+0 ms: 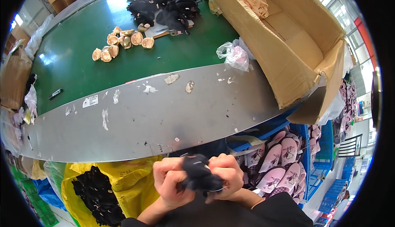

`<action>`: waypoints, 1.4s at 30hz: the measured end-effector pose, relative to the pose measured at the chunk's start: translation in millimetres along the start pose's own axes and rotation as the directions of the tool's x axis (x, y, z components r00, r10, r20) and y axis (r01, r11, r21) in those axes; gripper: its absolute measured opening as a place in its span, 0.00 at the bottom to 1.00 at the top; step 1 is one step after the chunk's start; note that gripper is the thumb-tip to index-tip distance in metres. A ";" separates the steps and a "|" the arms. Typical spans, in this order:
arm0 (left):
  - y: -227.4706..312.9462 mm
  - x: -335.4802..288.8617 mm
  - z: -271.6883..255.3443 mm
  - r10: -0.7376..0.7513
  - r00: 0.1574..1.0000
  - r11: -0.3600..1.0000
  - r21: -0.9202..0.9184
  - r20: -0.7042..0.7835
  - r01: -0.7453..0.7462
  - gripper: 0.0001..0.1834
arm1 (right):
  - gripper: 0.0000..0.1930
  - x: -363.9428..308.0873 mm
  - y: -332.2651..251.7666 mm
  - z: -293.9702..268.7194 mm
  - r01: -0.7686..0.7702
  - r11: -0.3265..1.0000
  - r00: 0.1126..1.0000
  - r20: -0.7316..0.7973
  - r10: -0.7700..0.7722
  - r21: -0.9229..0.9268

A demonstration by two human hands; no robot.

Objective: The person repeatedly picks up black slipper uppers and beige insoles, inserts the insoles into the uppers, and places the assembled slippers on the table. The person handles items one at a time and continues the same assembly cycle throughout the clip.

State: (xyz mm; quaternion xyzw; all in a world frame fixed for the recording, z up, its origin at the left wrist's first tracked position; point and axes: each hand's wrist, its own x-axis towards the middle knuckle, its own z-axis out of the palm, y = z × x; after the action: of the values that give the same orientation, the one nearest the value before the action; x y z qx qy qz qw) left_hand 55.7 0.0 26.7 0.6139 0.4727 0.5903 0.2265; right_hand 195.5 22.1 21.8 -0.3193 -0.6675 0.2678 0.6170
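In front of my body, near the lower edge, a small black plush piece [198, 168] with a pale spot is held between both fists. My left hand [173, 181] is closed on its left side. On the opposite side my right hand [227, 172] grips it, fingers curled in. The plush looks slightly blurred, so its exact shape is hard to make out. Similar black plush pieces [173, 6] lie heaped at the far side of the green work table. Left of my hands, a yellow plastic bag [138, 188] holds many more black pieces [98, 194].
The table's metal edge [144, 124] runs ahead of my hands. Tan and cream round pieces [135, 38] lie on the green surface [181, 54], a marker [55, 94] at left. A cardboard box [263, 45] stands right, above a blue crate [306, 161] of pink slippers [284, 157].
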 end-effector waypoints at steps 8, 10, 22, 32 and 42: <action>-51.4 3.2 -38.3 -0.388 0.692 0.920 -0.293 -0.609 0.259 0.13 | 0.12 -8.5 2.8 -11.5 -0.049 0.996 0.995 0.086 0.043 0.069; -45.2 3.3 -41.6 -0.187 0.882 0.978 0.005 -0.433 0.210 0.14 | 0.21 -7.2 13.0 -4.8 -0.107 0.994 0.989 0.105 0.104 0.030; -33.1 -21.9 -16.9 0.065 0.994 0.949 0.312 -0.085 -0.035 0.14 | 0.33 12.8 8.6 25.1 -0.615 0.786 0.745 0.373 0.553 0.064; -29.1 -13.0 -28.0 -0.404 0.914 0.872 -0.322 -0.047 0.369 0.08 | 0.33 12.4 22.4 23.3 -0.757 0.563 0.647 0.499 0.576 0.333; -32.2 -13.3 -32.9 -0.645 0.761 0.564 -0.628 0.070 0.536 0.11 | 0.29 10.3 23.0 22.1 -0.861 0.497 0.448 0.620 0.644 0.106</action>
State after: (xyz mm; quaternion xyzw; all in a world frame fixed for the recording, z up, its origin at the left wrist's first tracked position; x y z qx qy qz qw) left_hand 16.6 -6.0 -0.4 0.2589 0.4493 0.6486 0.5571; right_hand 175.3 45.7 9.1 -0.3694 -0.5102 0.7246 0.2795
